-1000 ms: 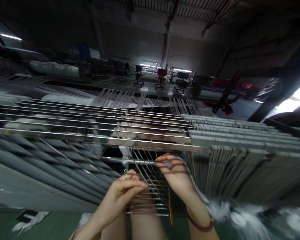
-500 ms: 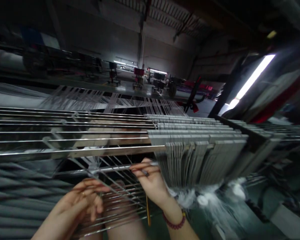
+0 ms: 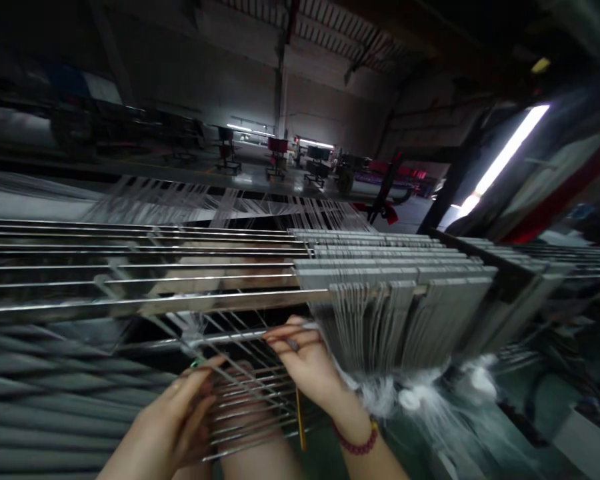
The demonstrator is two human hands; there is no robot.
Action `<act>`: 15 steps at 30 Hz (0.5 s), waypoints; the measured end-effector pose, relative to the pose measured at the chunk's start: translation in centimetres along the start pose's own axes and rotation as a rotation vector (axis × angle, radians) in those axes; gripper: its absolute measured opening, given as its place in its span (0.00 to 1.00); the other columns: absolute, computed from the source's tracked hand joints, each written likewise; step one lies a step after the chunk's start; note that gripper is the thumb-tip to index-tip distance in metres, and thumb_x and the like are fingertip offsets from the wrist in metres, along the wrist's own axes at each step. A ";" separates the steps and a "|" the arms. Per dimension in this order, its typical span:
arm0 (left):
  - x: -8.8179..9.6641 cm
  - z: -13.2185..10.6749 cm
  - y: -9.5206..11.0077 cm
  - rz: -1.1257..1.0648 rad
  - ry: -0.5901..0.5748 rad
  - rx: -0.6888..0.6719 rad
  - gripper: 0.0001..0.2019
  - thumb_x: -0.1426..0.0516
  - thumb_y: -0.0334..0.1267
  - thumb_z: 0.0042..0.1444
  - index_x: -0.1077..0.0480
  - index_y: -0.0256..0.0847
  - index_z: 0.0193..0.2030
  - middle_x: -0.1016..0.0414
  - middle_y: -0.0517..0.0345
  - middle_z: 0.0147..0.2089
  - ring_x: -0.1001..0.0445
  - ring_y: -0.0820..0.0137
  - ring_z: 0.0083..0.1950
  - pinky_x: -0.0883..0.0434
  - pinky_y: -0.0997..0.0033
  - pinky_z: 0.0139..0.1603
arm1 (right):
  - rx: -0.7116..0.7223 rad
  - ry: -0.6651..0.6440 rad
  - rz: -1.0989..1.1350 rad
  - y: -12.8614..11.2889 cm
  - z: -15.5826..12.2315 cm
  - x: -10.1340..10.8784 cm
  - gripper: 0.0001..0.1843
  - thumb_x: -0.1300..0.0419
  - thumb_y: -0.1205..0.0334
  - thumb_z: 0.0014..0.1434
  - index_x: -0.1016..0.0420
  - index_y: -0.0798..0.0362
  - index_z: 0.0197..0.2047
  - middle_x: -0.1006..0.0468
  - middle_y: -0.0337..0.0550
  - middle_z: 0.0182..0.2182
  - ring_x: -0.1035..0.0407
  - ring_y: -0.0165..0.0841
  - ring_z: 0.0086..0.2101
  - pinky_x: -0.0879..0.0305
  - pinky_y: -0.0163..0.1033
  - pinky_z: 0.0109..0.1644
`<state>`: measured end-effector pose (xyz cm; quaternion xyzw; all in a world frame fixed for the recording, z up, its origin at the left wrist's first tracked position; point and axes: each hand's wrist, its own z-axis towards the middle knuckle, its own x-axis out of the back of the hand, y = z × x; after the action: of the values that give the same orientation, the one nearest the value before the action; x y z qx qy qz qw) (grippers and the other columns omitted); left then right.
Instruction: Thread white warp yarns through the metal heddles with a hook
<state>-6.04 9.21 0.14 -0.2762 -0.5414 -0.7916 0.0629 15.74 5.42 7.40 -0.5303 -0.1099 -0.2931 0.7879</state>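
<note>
A: Progress, quick?
B: Partway, my guess. Grey strips (image 3: pixel 370 327) sit packed close on the right side of the metal rails (image 3: pixel 230 300); that part looks done. A few slanting threads (image 3: pixel 240 367) cross the gap to the left of the pack; those look like the part being worked.
A: How much left?
B: Can't count it. Threads overlap, left side's blurred.
A: Hands?
B: Right hand (image 3: pixel 307 360): fingers curled, tips drawn together at the thin rod (image 3: pixel 245 337), just left of the strips. Pinching rod or thread, can't tell. Left hand (image 3: pixel 165 413): fingers bent, beside the slanting threads, smeared; can't tell if it pinches anything.
A: Where's the rod?
B: Below the front rail, roughly level, threads crossing it.
A: Else?
B: Yellow stick (image 3: pixel 301 420) hanging below the right hand, white fluffy tangle (image 3: pixel 425 400) under the pack. Nothing here shows a finished end.
</note>
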 end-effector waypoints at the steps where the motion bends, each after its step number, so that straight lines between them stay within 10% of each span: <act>1: 0.1 0.2 0.5 0.158 -0.024 -0.075 0.18 0.46 0.40 0.55 0.31 0.47 0.53 0.23 0.50 0.49 0.22 0.59 0.45 0.25 0.67 0.41 | 0.000 -0.009 -0.006 0.0 0.0 0.0 0.10 0.44 0.71 0.56 0.21 0.51 0.35 0.19 0.40 0.34 0.26 0.34 0.39 0.32 0.38 0.48; 6: 1.1 0.7 3.2 0.679 -0.216 0.039 0.19 0.53 0.37 0.60 0.35 0.46 0.58 0.23 0.45 0.49 0.21 0.55 0.42 0.27 0.63 0.36 | 0.012 -0.027 -0.060 0.6 0.0 -0.3 0.09 0.43 0.67 0.57 0.21 0.51 0.35 0.20 0.43 0.37 0.29 0.40 0.45 0.36 0.47 0.53; 15: 2.5 0.0 3.8 0.635 -0.228 0.044 0.13 0.50 0.43 0.61 0.34 0.49 0.51 0.24 0.64 0.23 0.22 0.65 0.27 0.38 0.75 0.25 | 0.101 -0.072 -0.139 0.1 0.6 -0.3 0.10 0.45 0.65 0.58 0.21 0.53 0.38 0.20 0.46 0.37 0.27 0.41 0.42 0.32 0.48 0.50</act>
<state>-6.61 8.15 4.53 -0.5163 -0.4489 -0.6847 0.2512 15.63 6.09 7.46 -0.4912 -0.1892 -0.3218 0.7870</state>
